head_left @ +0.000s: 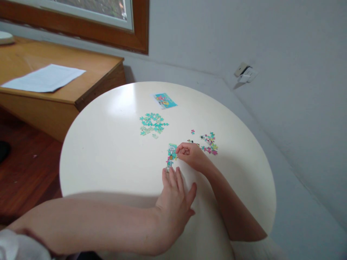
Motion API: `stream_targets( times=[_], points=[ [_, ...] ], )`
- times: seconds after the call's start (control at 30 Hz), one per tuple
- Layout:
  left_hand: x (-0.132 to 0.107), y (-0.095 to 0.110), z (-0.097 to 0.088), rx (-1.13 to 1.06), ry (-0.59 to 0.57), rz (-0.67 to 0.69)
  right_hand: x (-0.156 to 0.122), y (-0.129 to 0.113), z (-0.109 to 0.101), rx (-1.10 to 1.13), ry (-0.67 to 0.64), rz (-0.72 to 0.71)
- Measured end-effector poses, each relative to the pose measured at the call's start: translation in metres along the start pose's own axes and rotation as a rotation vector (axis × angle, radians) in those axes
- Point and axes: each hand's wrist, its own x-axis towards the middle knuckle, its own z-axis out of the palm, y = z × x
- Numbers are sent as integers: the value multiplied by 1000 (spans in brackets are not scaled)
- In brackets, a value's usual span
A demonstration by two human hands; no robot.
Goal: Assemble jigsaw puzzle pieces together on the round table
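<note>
Picture card [166, 101] and paper [45, 78]: any print too small to read. Puzzle strip [171, 157] showing a cartoon figure lies on the round table [108, 155], well in from the rim. Left hand [175, 202]: fingers extended, thumb apart, fingertips at strip's lower end, gripping nothing. Right hand [191, 155]: fingers curled at strip's right edge; can't tell if it pinches a piece. Teal pieces [158, 125] beyond, multicoloured pieces [213, 147] to the right. Widest stretch of tabletop: left of strip.

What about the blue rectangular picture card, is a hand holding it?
No, the card lies on the round white table beyond the teal puzzle pieces.
</note>
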Motion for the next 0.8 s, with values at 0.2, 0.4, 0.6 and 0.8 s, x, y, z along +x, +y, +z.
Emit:
stream_targets(
  times=[0.2, 0.4, 0.6, 0.8],
  points=[
    [2, -2, 0, -42, 9, -4, 1, 3, 1, 33, 41, -44],
    [4, -5, 3, -61, 78, 17, 2, 6, 1, 54, 109, -97],
    [10, -8, 4, -96, 111, 30, 4, 11, -3, -1, 349, -150],
    [11, -9, 2, -97, 87, 25, 6, 18, -11, -89, 560, -188]
  ],
)
